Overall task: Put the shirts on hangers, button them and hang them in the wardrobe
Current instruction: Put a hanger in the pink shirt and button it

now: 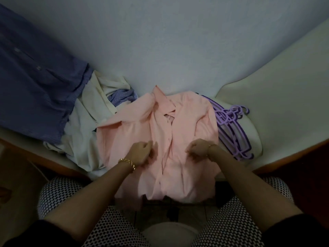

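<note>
Looks pretty early in the job, as far as I can judge. The pink shirt (188, 122) lies front-up on the bed (178, 41) right in front of the seated person, collar pointing away and hem spilling over the near edge toward the knees. The front gapes open just below the collar, so I'd say buttoning isn't finished. I see no hanger hook poking out of the neck either, though one could be hidden inside. The left hand (142, 152) and right hand (197, 148) sit either side of the button strip with fingers curled in. It's blurry there, so I can't tell if they're actually pinching cloth or just closed above it. The purple hangers (231, 125) are stacked just beside the shirt on the right, partly tucked under it. On the left there's a heap of cream shirts (85, 122) with a blue checked shirt (122, 97) in it, and a blue striped shirt (35, 77) spread further out, all yet to be done. No wardrobe in view. The bed has a pale blue sheet, a cream cushion (284, 86) on the right and a wooden frame (293, 157), and the room's dim.
</note>
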